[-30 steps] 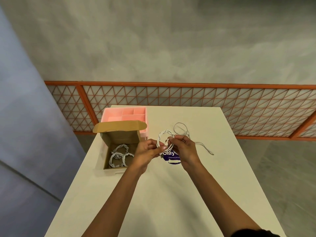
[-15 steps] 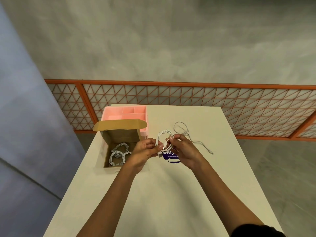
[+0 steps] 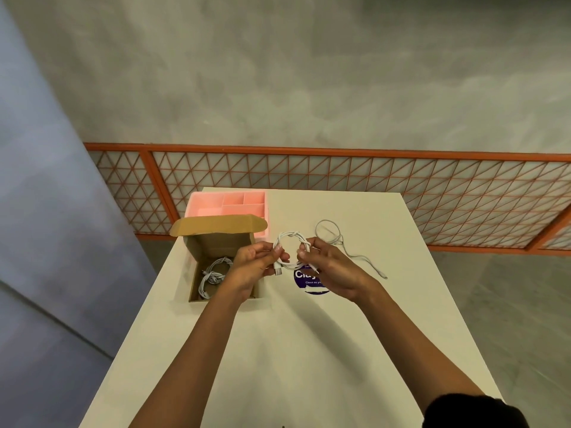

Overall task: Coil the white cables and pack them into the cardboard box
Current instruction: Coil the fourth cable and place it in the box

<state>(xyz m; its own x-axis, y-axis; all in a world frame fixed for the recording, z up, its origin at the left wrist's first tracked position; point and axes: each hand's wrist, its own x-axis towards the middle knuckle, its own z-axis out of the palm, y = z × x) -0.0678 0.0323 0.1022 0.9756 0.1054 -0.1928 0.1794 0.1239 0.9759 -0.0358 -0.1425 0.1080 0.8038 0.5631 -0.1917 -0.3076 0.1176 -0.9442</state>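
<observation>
Head view: my left hand (image 3: 251, 267) and right hand (image 3: 332, 270) each pinch 1 side of the coiled white cable (image 3: 292, 250), held above the table (image 3: 309, 350). Cardboard box (image 3: 216, 242) sits open just left of my grip with coiled cables (image 3: 213, 274) inside; 1 loose cable (image 3: 336, 239) lies to the right.
</observation>
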